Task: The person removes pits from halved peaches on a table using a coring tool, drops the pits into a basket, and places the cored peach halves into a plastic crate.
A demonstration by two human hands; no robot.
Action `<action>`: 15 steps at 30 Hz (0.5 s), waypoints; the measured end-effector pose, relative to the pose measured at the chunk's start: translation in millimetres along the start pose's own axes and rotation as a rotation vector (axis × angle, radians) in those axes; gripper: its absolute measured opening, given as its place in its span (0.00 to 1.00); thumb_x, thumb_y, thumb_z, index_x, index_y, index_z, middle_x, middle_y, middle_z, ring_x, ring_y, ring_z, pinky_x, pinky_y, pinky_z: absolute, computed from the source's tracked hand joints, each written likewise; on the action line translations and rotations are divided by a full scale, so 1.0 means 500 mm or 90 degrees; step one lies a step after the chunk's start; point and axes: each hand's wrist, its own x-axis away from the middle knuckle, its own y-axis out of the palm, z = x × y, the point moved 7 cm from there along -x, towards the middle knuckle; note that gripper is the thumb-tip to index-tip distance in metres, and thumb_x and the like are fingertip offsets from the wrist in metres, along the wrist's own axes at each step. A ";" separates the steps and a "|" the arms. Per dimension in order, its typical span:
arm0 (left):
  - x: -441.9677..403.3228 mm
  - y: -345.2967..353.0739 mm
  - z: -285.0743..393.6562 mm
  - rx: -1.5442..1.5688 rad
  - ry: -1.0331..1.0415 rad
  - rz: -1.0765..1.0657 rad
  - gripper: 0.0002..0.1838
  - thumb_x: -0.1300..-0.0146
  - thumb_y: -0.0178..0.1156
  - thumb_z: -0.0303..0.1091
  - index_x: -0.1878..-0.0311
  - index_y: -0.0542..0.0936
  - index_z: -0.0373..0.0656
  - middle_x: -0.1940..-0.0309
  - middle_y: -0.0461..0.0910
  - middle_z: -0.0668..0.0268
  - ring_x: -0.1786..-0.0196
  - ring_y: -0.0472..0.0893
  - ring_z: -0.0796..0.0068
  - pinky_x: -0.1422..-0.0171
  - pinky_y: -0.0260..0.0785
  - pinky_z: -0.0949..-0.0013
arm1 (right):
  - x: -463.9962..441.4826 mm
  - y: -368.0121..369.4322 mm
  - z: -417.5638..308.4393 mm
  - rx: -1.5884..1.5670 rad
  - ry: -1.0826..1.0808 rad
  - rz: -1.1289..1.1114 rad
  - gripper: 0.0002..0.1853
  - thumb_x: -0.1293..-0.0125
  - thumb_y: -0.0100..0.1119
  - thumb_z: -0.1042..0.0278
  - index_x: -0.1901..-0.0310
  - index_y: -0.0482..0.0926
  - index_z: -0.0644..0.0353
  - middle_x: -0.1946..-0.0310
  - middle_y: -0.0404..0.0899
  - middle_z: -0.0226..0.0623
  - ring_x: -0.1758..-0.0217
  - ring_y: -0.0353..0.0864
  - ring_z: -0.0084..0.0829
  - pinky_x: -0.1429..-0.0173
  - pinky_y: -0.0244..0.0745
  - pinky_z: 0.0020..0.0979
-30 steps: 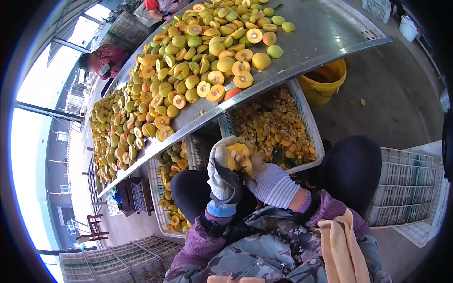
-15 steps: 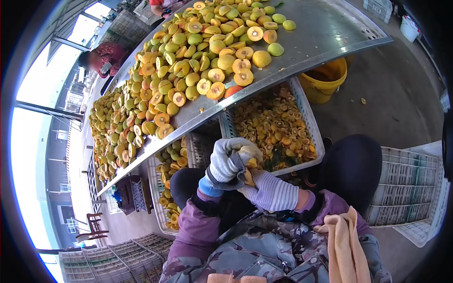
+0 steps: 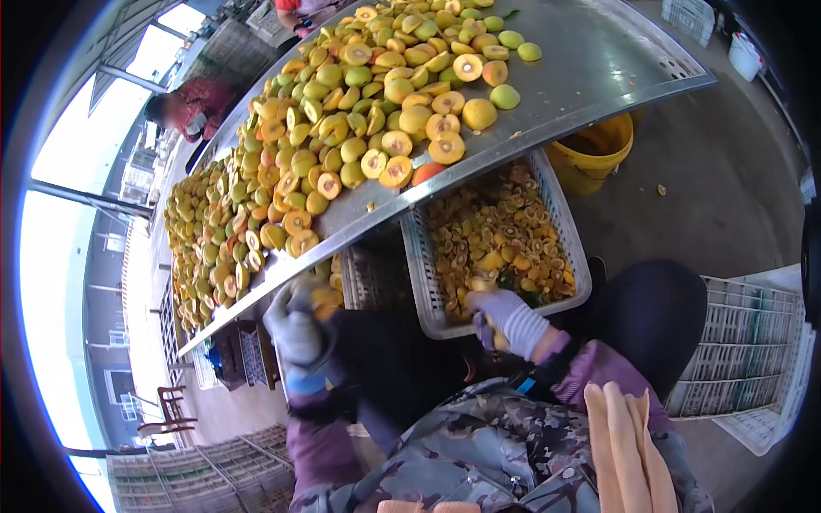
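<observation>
My left hand, in a grey glove, is smeared by motion beside the table's front edge, over the crate of fruit halves. A blurred orange fruit half shows at its fingers; whether they still grip it is unclear. My right hand, in a white and purple striped glove, is closed over the near rim of the crate of fruit scraps. Something tan sticks out of its fingers, too blurred to name. Cut yellow-green stone fruit lies heaped on the metal table ahead.
A yellow bucket stands under the table's right side. Plastic crates are at my right, with more stacked at lower left. Across the table, a person in a red patterned top bends over; another person's red sleeve shows at the top.
My hands were together over my lap with a fruit piece between them. Now the left has swung left to the table edge, and the right has moved right to the scrap crate.
</observation>
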 end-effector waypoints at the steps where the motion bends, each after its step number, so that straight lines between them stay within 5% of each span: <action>1: 0.010 -0.071 -0.004 -0.205 -0.148 0.067 0.20 0.39 0.63 0.43 0.59 0.81 0.32 0.76 0.81 0.63 0.70 0.81 0.74 0.65 0.74 0.74 | -0.034 -0.034 0.023 -0.180 -0.012 -0.018 0.11 0.35 0.57 0.61 0.71 0.69 0.54 0.86 0.67 0.25 0.88 0.65 0.22 0.84 0.63 0.24; 2: 0.008 -0.122 -0.015 -0.492 -0.179 0.058 0.16 0.42 0.64 0.43 0.57 0.83 0.40 0.79 0.81 0.63 0.70 0.82 0.70 0.63 0.74 0.68 | -0.040 -0.018 0.025 -0.190 0.089 -0.029 0.13 0.35 0.57 0.58 0.72 0.69 0.55 0.85 0.68 0.27 0.88 0.66 0.23 0.85 0.64 0.27; 3: 0.007 -0.157 -0.023 -0.694 -0.185 0.069 0.16 0.46 0.65 0.40 0.55 0.83 0.45 0.70 0.83 0.57 0.65 0.83 0.62 0.56 0.74 0.61 | -0.024 -0.010 0.005 -0.046 -0.005 -0.072 0.12 0.35 0.56 0.59 0.71 0.70 0.55 0.84 0.69 0.28 0.88 0.67 0.24 0.85 0.65 0.27; 6: -0.049 -0.127 0.006 -0.772 -0.085 0.075 0.17 0.45 0.63 0.36 0.51 0.81 0.43 0.60 0.82 0.54 0.57 0.81 0.55 0.49 0.71 0.60 | 0.030 0.024 -0.029 0.150 -0.141 -0.154 0.11 0.34 0.55 0.59 0.68 0.71 0.57 0.83 0.71 0.30 0.87 0.69 0.24 0.85 0.66 0.28; 9: -0.164 0.033 0.017 -0.571 0.089 -0.052 0.17 0.43 0.61 0.35 0.50 0.80 0.45 0.58 0.81 0.55 0.53 0.81 0.55 0.46 0.71 0.62 | 0.025 -0.012 -0.048 0.153 -0.192 -0.055 0.12 0.34 0.56 0.58 0.67 0.71 0.58 0.84 0.70 0.30 0.88 0.69 0.24 0.84 0.67 0.27; 11: -0.239 0.145 -0.011 -0.500 0.000 -0.143 0.20 0.43 0.61 0.37 0.45 0.79 0.47 0.55 0.82 0.55 0.50 0.81 0.57 0.44 0.71 0.63 | 0.036 -0.014 -0.065 0.168 -0.233 -0.051 0.12 0.33 0.55 0.58 0.67 0.71 0.58 0.83 0.71 0.31 0.87 0.70 0.24 0.83 0.68 0.27; 12: -0.273 0.195 -0.036 -0.482 -0.028 -0.184 0.23 0.44 0.59 0.39 0.43 0.76 0.53 0.56 0.81 0.50 0.53 0.80 0.50 0.48 0.71 0.57 | 0.045 -0.015 -0.078 0.186 -0.269 -0.046 0.12 0.33 0.55 0.59 0.67 0.70 0.58 0.82 0.71 0.31 0.87 0.70 0.24 0.82 0.69 0.27; 15: -0.329 0.306 -0.116 -0.588 0.036 -0.287 0.30 0.47 0.58 0.38 0.36 0.70 0.55 0.51 0.78 0.48 0.50 0.79 0.46 0.45 0.71 0.54 | 0.066 -0.004 -0.097 0.245 -0.306 -0.005 0.12 0.34 0.56 0.60 0.64 0.72 0.62 0.82 0.72 0.30 0.83 0.71 0.21 0.78 0.69 0.24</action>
